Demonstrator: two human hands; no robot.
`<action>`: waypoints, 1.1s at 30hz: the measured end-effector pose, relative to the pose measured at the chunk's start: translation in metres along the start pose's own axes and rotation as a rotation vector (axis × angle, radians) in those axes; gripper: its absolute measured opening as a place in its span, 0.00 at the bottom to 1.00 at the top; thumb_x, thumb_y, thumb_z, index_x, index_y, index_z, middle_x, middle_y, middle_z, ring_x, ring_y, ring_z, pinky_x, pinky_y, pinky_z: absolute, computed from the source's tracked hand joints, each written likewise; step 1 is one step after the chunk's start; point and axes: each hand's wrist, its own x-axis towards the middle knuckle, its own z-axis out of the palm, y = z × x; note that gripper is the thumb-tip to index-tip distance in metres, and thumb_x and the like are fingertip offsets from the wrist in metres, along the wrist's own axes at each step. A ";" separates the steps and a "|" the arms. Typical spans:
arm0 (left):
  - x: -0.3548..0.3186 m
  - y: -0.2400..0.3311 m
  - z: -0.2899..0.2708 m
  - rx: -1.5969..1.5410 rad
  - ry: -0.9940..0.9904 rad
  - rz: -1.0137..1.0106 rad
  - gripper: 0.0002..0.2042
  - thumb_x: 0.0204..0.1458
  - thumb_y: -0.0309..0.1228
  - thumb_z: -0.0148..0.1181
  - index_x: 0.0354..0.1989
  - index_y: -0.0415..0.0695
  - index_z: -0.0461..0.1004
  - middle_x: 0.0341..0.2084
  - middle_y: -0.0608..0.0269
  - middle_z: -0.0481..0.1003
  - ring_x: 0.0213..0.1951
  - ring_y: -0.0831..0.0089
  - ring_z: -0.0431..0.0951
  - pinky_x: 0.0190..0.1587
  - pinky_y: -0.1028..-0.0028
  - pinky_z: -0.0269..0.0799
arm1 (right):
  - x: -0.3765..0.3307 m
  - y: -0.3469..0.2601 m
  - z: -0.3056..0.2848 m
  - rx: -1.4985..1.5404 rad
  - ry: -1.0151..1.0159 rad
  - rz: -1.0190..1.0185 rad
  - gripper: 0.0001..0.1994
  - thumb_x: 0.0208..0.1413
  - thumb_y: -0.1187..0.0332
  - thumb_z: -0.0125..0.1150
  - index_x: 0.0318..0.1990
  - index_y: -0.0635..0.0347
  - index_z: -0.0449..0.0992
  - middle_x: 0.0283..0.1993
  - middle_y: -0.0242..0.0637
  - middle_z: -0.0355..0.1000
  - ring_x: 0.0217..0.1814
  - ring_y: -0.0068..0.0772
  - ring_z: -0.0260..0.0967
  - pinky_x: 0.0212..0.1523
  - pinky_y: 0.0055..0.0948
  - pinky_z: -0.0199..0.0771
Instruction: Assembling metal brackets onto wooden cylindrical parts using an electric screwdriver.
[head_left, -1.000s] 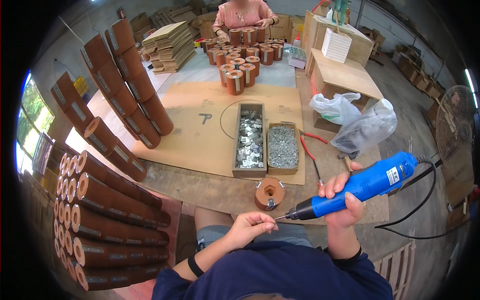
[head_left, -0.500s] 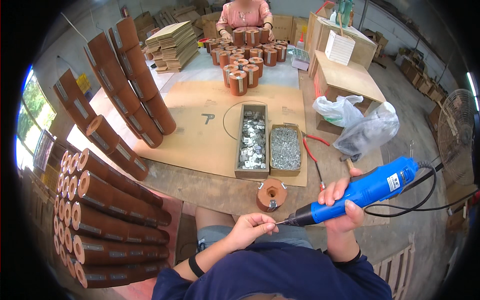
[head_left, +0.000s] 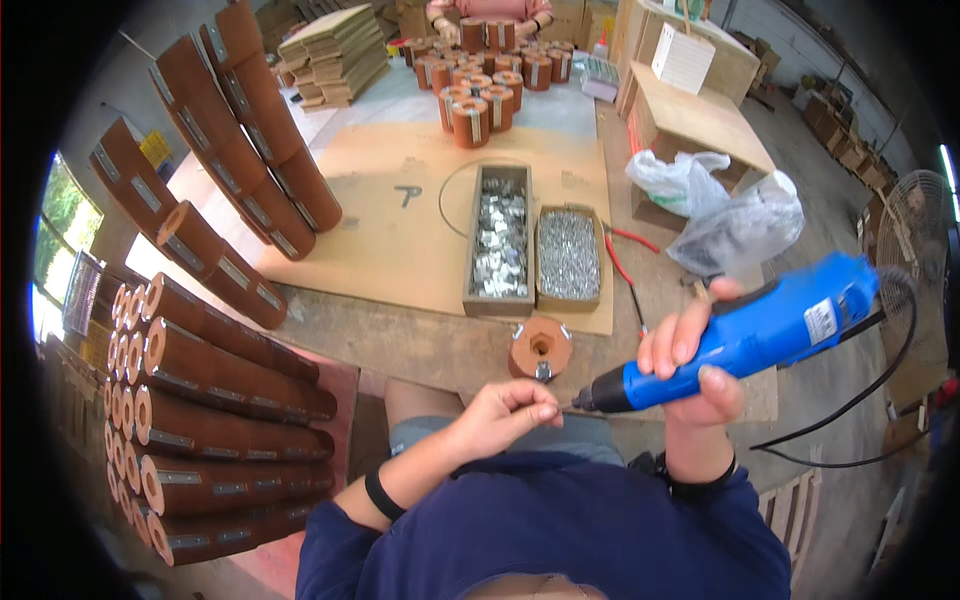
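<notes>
My right hand [head_left: 690, 355] is wrapped round a blue electric screwdriver [head_left: 750, 335], its black nose pointing left and a black cable trailing from its rear end. Close to the driver's tip, my left hand [head_left: 508, 415] is closed in a pinch; whatever its fingertips hold is too small to make out. Just beyond them, on the table's near edge, stands a short reddish-brown cylinder [head_left: 541, 350] with a hole in its top and metal pieces at its rim. Behind it are a long box of small metal plates [head_left: 500, 240] and a carton of screws [head_left: 568, 255].
Red-handled pliers [head_left: 630, 275] lie beside the carton, near plastic bags [head_left: 735, 225]. Long brown columns [head_left: 240, 420] are stacked at my left, with more standing behind. Across the table, a person in pink [head_left: 490, 10] is behind many brown cylinders [head_left: 470, 122].
The screwdriver has shifted slightly right and toward me, its tip drawing back from my left fingertips. My left hand has moved slightly up, still pinched. The view has tilted downward.
</notes>
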 end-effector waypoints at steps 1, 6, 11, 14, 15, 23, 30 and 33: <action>0.003 0.007 0.000 0.028 0.009 0.022 0.05 0.54 0.25 0.52 0.33 0.37 0.72 0.29 0.63 0.75 0.34 0.78 0.73 0.41 0.78 0.68 | 0.006 -0.003 0.004 -0.019 -0.009 0.002 0.35 0.43 0.69 0.55 0.60 0.58 0.46 0.30 0.36 0.61 0.28 0.30 0.62 0.33 0.33 0.68; 0.024 0.026 -0.009 0.784 0.103 0.563 0.05 0.42 0.22 0.60 0.29 0.39 0.74 0.37 0.60 0.73 0.42 0.65 0.70 0.47 0.68 0.64 | 0.022 -0.001 0.017 -0.120 0.029 0.018 0.34 0.41 0.78 0.57 0.58 0.61 0.48 0.30 0.38 0.65 0.30 0.32 0.66 0.34 0.33 0.69; 0.033 0.018 -0.013 0.992 0.245 0.649 0.08 0.38 0.22 0.62 0.30 0.39 0.74 0.41 0.60 0.71 0.46 0.59 0.65 0.48 0.66 0.62 | 0.027 0.020 0.022 -0.292 0.096 0.013 0.31 0.40 0.85 0.55 0.55 0.65 0.53 0.30 0.37 0.67 0.32 0.26 0.66 0.33 0.25 0.68; 0.033 0.003 -0.013 1.017 0.267 0.639 0.13 0.38 0.18 0.56 0.36 0.40 0.73 0.44 0.58 0.69 0.49 0.55 0.64 0.50 0.62 0.61 | 0.029 0.031 0.023 -0.569 0.058 0.023 0.30 0.41 0.82 0.55 0.55 0.65 0.53 0.29 0.38 0.67 0.31 0.28 0.66 0.36 0.28 0.68; 0.033 -0.004 -0.015 1.044 0.297 0.653 0.17 0.37 0.17 0.54 0.39 0.42 0.73 0.45 0.59 0.69 0.49 0.55 0.64 0.50 0.60 0.60 | 0.029 0.035 0.025 -0.570 0.056 0.026 0.30 0.41 0.82 0.55 0.55 0.65 0.53 0.29 0.38 0.67 0.31 0.28 0.66 0.36 0.28 0.68; 0.032 -0.028 -0.021 1.067 0.347 0.567 0.17 0.38 0.17 0.52 0.40 0.43 0.72 0.49 0.57 0.66 0.53 0.50 0.59 0.53 0.56 0.54 | 0.027 0.046 0.030 -0.699 0.091 0.118 0.28 0.40 0.81 0.58 0.52 0.65 0.56 0.29 0.36 0.67 0.32 0.24 0.67 0.34 0.24 0.68; 0.029 -0.032 -0.019 1.053 0.344 0.518 0.16 0.39 0.19 0.52 0.41 0.43 0.72 0.49 0.57 0.66 0.53 0.51 0.59 0.53 0.56 0.53 | 0.020 0.052 0.028 -0.681 0.093 0.102 0.27 0.40 0.81 0.58 0.51 0.65 0.57 0.29 0.35 0.67 0.32 0.23 0.66 0.34 0.24 0.67; 0.030 -0.033 -0.021 1.044 0.372 0.561 0.16 0.39 0.19 0.52 0.41 0.43 0.72 0.49 0.57 0.66 0.54 0.51 0.59 0.54 0.56 0.53 | 0.020 0.055 0.027 -0.650 0.100 0.079 0.28 0.40 0.81 0.58 0.51 0.65 0.57 0.29 0.35 0.67 0.32 0.23 0.66 0.35 0.24 0.67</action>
